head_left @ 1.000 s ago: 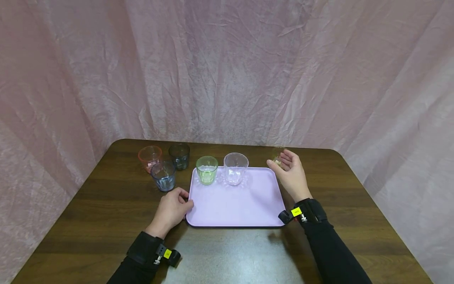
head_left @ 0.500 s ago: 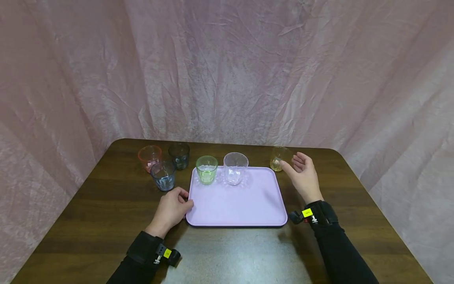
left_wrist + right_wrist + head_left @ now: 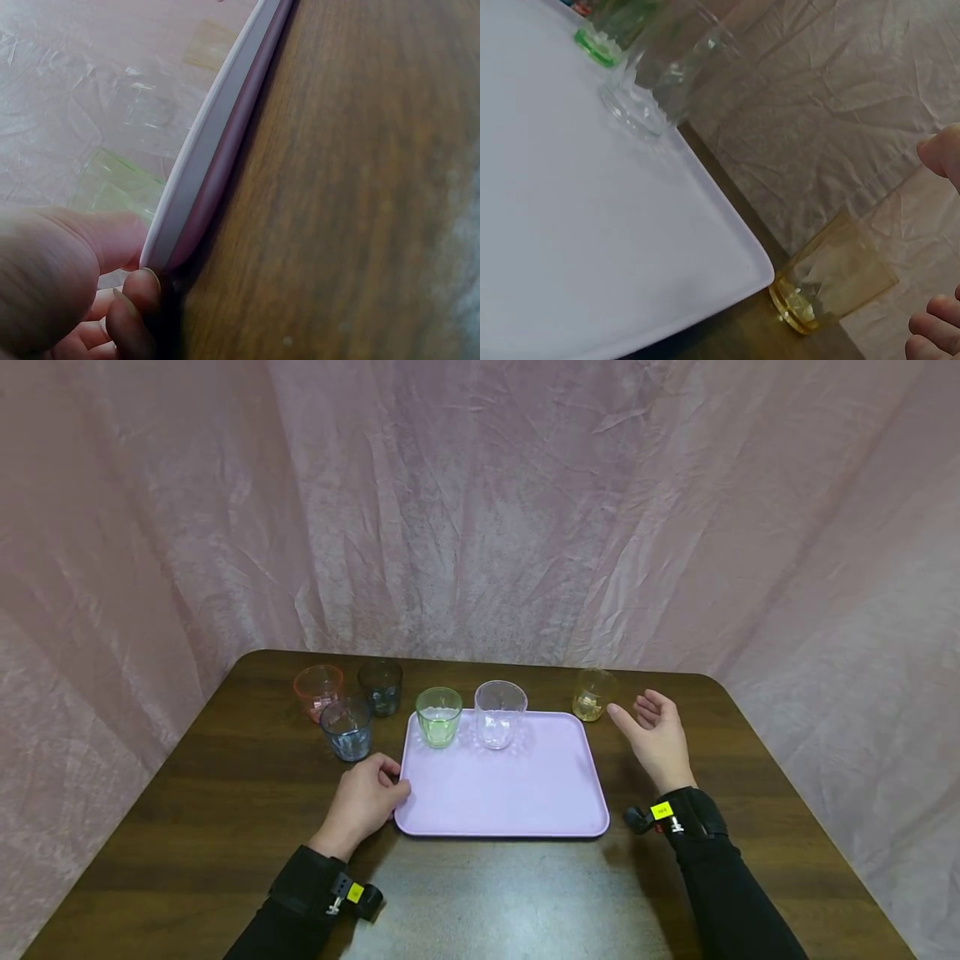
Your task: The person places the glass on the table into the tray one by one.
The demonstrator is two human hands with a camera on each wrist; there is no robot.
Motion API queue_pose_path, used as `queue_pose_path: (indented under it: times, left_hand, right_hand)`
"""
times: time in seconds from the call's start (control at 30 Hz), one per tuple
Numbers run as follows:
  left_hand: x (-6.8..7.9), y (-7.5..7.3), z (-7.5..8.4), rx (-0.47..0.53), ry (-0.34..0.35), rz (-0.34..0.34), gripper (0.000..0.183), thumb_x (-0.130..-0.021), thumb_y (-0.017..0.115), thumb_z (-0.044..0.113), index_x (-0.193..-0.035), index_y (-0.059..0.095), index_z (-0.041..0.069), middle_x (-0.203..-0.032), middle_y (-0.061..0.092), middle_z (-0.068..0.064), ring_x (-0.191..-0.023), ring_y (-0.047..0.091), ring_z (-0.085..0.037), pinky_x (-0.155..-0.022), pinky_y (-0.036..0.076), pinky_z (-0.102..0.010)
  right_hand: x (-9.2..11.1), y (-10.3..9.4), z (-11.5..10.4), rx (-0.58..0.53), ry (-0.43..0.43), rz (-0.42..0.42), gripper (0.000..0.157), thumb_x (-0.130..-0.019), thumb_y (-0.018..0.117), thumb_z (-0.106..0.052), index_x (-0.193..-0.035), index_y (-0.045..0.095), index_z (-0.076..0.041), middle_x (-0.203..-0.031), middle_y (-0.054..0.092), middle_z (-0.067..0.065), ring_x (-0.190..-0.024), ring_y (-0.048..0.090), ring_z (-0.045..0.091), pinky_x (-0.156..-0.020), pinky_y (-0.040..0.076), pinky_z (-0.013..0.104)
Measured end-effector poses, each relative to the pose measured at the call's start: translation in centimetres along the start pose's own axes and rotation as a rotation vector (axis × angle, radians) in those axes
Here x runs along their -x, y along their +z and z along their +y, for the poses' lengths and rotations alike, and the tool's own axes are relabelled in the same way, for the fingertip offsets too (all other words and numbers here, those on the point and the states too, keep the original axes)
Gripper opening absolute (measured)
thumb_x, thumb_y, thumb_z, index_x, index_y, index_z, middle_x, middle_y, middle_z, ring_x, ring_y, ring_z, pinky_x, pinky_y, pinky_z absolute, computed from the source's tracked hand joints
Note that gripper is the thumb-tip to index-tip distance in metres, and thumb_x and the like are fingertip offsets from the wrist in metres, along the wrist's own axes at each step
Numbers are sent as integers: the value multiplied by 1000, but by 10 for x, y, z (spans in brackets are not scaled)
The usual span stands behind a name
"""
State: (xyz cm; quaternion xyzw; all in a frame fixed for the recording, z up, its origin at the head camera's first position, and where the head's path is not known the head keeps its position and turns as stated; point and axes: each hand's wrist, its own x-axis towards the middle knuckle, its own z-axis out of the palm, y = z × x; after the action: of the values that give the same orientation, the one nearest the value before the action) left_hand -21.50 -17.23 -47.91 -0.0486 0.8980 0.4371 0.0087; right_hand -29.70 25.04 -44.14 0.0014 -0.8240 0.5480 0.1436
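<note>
I see the person's left hand [image 3: 362,804] at the left edge of a pale lilac, rectangular tray with rounded corners [image 3: 502,793], lying flat on the brown wood-grain table [image 3: 495,910]. Its thumb and fingers [image 3: 139,289] pinch the rim, which my left wrist view shows between them.

The right hand [image 3: 658,745] is off to the tray's right, its fingers loosely bent and the thumb spread well away from them. The thumb tip points at a transparent yellow glass tumbler [image 3: 592,697], near it, with a gap between them in my right wrist view. That tumbler stands upright just beyond the tray's far right corner; I can't tell whether the two touch.

On the tray, along the far edge, I have a transparent green glass tumbler [image 3: 438,720] and, to its right, a larger clear glass tumbler [image 3: 499,718], both upright. Left of the tray stand three more: a red-orange glass tumbler [image 3: 318,695], a dark grey glass tumbler [image 3: 382,689] and, nearest the left hand, a blue-grey glass tumbler [image 3: 348,732]. A pink crushed-velvet curtain [image 3: 480,518] hangs behind.
</note>
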Motion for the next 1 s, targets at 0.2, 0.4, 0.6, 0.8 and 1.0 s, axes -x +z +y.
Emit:
queue_pose_path:
  times: [0.2, 0.4, 0.6, 0.8, 1.0]
  left_hand:
    - [0, 0, 0, 4, -3, -2, 24, -86, 72, 13, -105, 62, 4, -72, 60, -6, -56, 57, -17, -49, 50, -29]
    - [0, -1, 1, 10, -8, 0, 23, -86, 72, 13, -105, 62, 4, -73, 60, -6, -56, 58, -17, -49, 50, -29]
    - [0, -1, 1, 12, -11, 0, 23, -86, 72, 13, -105, 62, 4, -73, 60, -6, -56, 58, -17, -49, 50, -29]
    - [1, 0, 1, 10, -4, 6, 23, -85, 72, 13, -104, 63, 4, -72, 60, -6, -55, 57, -16, -48, 50, -29]
    - [1, 0, 1, 5, 12, 17, 23, -84, 72, 12, -103, 63, 3, -71, 59, -5, -54, 58, -15, -48, 50, -29]
  right_hand:
    - [-3, -1, 7, 33, 34, -14, 96, -87, 74, -48, -150, 23, 3, -142, 38, 21, -129, 39, 29, -109, 32, 47]
    - [-6, 2, 14, 45, 34, -18, 97, -86, 74, -49, -149, 23, 4, -142, 39, 21, -128, 39, 30, -108, 32, 48]
    - [-11, 7, 21, 56, 33, -5, 96, -85, 76, -48, -148, 26, 5, -140, 41, 21, -127, 41, 29, -108, 33, 47]
    - [-16, 13, 23, 74, 24, -12, 96, -86, 75, -49, -147, 25, 6, -140, 39, 23, -127, 40, 32, -108, 32, 49]
    - [-22, 20, 26, 89, 27, -22, 96, -85, 76, -48, -147, 26, 7, -139, 40, 24, -126, 41, 33, -107, 33, 49]
